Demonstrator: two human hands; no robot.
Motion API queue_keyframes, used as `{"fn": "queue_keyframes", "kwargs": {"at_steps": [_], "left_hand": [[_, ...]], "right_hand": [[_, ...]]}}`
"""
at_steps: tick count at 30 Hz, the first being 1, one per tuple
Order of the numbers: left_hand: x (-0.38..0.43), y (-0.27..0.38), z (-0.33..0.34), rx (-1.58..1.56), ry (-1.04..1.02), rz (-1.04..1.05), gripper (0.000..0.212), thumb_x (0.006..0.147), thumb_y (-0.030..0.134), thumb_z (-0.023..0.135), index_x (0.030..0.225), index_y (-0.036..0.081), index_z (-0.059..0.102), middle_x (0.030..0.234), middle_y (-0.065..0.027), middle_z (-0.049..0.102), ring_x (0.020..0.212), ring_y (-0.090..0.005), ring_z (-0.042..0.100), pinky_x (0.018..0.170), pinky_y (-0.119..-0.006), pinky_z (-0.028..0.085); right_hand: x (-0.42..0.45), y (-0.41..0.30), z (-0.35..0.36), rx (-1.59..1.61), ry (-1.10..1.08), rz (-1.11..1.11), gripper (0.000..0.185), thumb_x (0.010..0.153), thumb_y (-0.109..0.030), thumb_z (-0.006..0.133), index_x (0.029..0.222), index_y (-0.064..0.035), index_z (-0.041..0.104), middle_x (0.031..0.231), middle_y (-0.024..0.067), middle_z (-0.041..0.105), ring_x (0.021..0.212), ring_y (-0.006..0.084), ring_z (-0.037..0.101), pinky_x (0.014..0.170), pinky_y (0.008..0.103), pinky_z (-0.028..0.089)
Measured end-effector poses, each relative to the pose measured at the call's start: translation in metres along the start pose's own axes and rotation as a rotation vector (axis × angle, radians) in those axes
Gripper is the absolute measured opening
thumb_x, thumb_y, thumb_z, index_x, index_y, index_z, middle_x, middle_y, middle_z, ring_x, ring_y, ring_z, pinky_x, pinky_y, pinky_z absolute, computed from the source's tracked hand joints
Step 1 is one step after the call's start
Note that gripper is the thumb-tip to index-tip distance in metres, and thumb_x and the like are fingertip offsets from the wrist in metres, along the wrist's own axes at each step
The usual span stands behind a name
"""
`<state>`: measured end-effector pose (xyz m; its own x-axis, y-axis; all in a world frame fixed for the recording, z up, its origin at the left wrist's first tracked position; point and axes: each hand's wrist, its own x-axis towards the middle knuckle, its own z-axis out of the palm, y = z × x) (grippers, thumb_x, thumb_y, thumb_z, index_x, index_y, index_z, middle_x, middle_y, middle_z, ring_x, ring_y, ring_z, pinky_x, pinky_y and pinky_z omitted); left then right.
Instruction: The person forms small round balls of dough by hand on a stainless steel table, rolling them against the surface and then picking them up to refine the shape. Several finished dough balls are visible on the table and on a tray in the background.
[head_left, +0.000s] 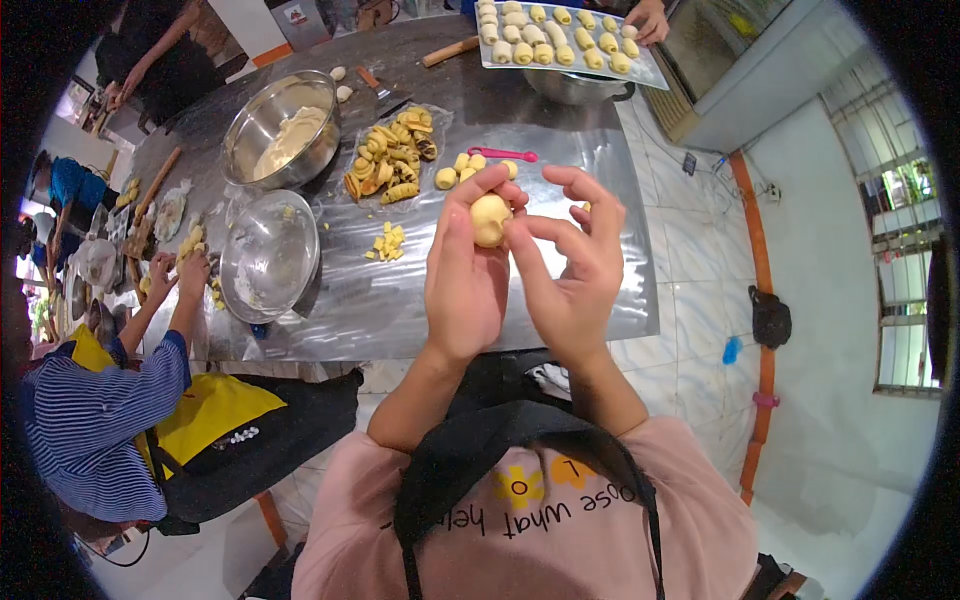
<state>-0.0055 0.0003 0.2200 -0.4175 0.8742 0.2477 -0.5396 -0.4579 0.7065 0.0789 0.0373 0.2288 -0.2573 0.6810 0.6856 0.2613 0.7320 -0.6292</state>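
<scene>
My left hand (466, 289) cups a smooth, pale yellow dough ball (489, 216) above the metal tabletop. At the ball's right side, the thumb and index fingertip of my right hand (576, 262) pinch its edge, where a fold shows. The other right fingers are raised and spread. Just beyond my hands lie several smaller yellow dough balls (446, 178), partly hidden by my left fingers. A pink plastic measuring spoon (504, 154) rests behind them. To the left sits a small heap of pale yellow cubes (387, 244), perhaps butter or cheese.
Twisted dough pieces (390, 154) lie on plastic film. Left of them are a steel bowl of dough (283, 131) and a floury metal bowl (270, 255). Someone's hand (649, 21) is at a tray of rolls (491, 58). A co-worker in stripes (105, 427) handles dough at left.
</scene>
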Motion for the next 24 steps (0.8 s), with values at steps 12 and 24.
{"fn": "queue_keyframes", "kwargs": {"at_steps": [12,24], "left_hand": [[-0.005,0.006,-0.007,-0.345,-0.125,-0.207,0.040,0.096,0.025,0.027,0.121,-0.003,0.039,0.109,-0.0104,0.049,0.105,-0.0179,0.045,0.094,-0.032,0.035],[-0.009,0.010,0.008,-0.287,0.007,-0.122,0.034,0.091,0.013,0.030,0.121,-0.002,0.037,0.124,-0.0184,0.041,0.121,-0.0251,0.037,0.103,-0.037,0.028]], "right_hand": [[0.000,0.007,0.005,0.492,0.046,0.275,0.023,0.063,-0.006,0.072,0.076,-0.0050,0.054,0.103,0.0119,0.049,0.102,0.0233,0.047,0.087,0.0352,0.037],[-0.010,-0.009,-0.002,0.011,0.089,0.043,0.022,0.064,-0.005,0.074,0.083,-0.0065,0.065,0.108,0.0099,0.047,0.100,0.0207,0.047,0.082,0.0304,0.037]]}}
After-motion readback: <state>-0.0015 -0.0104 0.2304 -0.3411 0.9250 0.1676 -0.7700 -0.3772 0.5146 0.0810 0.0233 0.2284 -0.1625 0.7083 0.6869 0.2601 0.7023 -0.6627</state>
